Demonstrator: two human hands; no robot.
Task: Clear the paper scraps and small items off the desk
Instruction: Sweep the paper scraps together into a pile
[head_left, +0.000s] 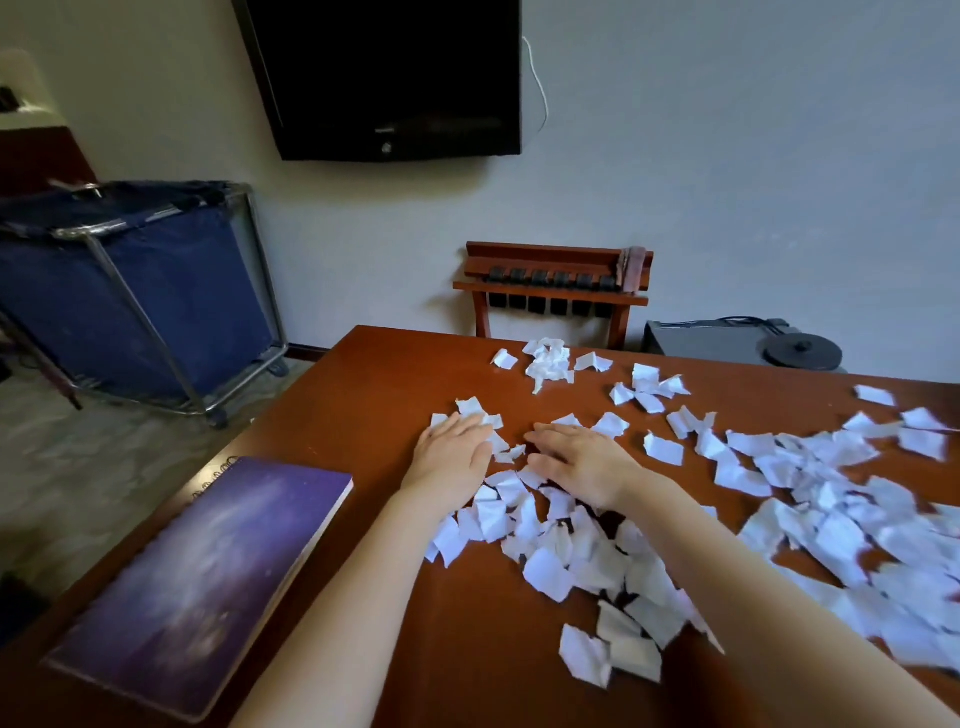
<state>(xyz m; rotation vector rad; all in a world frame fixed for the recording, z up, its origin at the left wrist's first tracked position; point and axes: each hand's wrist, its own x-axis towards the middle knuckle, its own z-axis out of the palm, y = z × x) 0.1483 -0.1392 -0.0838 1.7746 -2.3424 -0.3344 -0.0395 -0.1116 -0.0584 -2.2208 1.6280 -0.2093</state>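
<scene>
Several torn white paper scraps (561, 551) lie scattered over the brown wooden desk (374, 374), thickest at the right and in front of me. A small crumpled heap (548, 361) sits near the far edge. My left hand (452, 449) lies flat, palm down, with straight fingers resting on a few scraps at the left end of the mess. Just to its right, my right hand (582, 462) is also flat and palm down on the scraps, fingers pointing left. Neither hand holds anything.
A purple spiral notebook (202, 577) lies on the desk's near left corner. A blue laundry cart (130, 291) on a metal frame stands on the floor at left. Behind the desk are a wooden luggage rack (556, 291) and a dark box (727, 343). A television (389, 78) hangs on the wall.
</scene>
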